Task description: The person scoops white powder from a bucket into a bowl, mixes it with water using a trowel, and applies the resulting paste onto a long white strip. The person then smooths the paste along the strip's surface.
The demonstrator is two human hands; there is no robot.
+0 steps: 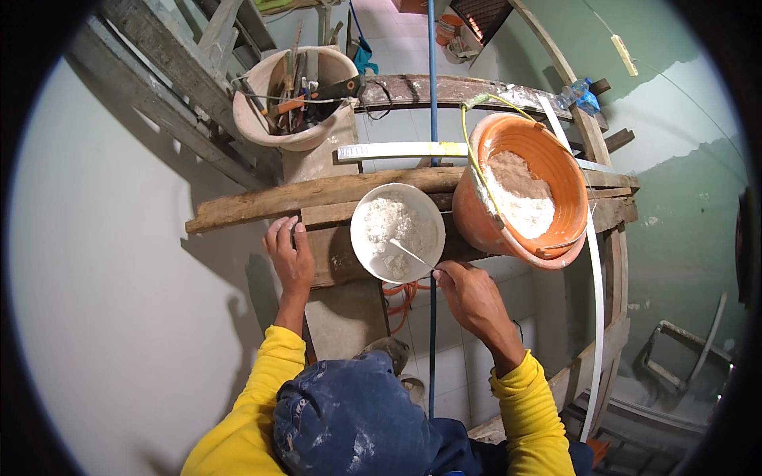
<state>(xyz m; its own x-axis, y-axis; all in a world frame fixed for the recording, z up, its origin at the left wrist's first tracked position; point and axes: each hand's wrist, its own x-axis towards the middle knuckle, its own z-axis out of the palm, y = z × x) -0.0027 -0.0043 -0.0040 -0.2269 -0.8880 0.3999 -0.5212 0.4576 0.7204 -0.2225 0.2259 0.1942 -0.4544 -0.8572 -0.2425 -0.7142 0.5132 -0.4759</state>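
My right hand (475, 305) pinches the end of a thin, pale stick (411, 254), which reaches over the rim of a round white bucket (437, 262). The stick's far end touches the white powder (390, 220) inside, which looks lumpy. The bucket stands on wooden planks in front of me. My left hand (290, 252) rests at the left end of a plank, fingers apart, holding nothing. To the right of the white bucket is a large orange bucket (573, 190) with a yellow-green handle, partly filled with white and brownish powder (517, 186).
A pale tub (248, 125) of hand tools stands at the back left by leaning beams (151, 95). Thick planks (325, 190) form a raised platform. A blue upright pole (433, 79), white strips (397, 151) and a plastic bottle (579, 97) are nearby. Orange cable (406, 300) hangs below.
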